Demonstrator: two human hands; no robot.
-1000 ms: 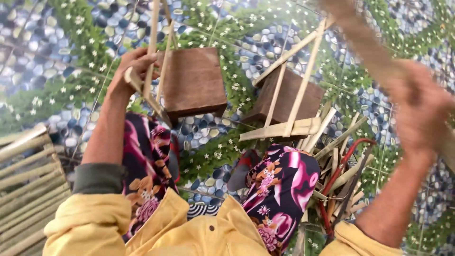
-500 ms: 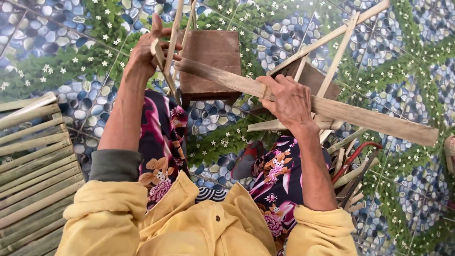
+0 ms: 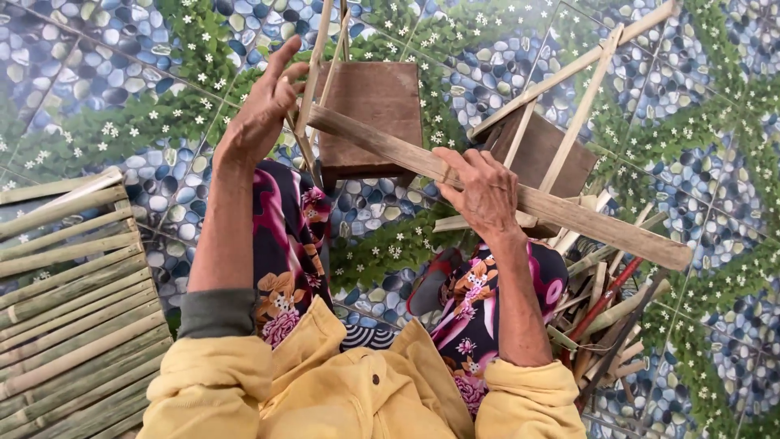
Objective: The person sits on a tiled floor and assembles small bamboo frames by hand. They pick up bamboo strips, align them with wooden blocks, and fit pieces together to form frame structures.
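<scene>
Head view, looking down past a yellow jacket (image 3: pixel 357 390) and floral trousers (image 3: pixel 288 244) to a tiled floor (image 3: pixel 106 73) printed with pebbles, leaves and small white flowers.

Right hand (image 3: pixel 486 191): fingers closed over a long, flat wooden slat (image 3: pixel 569 215), gripping it near its middle. The slat runs slantwise, its near end by the left hand and its far end out toward the floor's right edge, held above the floor and the knees.

Left hand (image 3: pixel 262 114): fingers spread fairly wide, thumb raised. They rest against two thin bamboo sticks (image 3: pixel 318 61) that rise toward the top edge of the view. Whether the fingers grip the sticks or only steady them cannot be told.

Directly beyond the slat's near end sits a dark brown wooden block (image 3: pixel 374 114), square-topped, on the floor between the two hands. A second dark block (image 3: pixel 540 150) stands to its right, partly behind the slat, with pale bamboo strips (image 3: pixel 585 89) crossing over it as a loose frame.

By the right knee, a heap of short bamboo offcuts (image 3: pixel 605 317) with a red-handled tool (image 3: pixel 605 297) lying among them.

At the floor's left edge, a panel of bamboo slats (image 3: pixel 69 293) laid side by side.
</scene>
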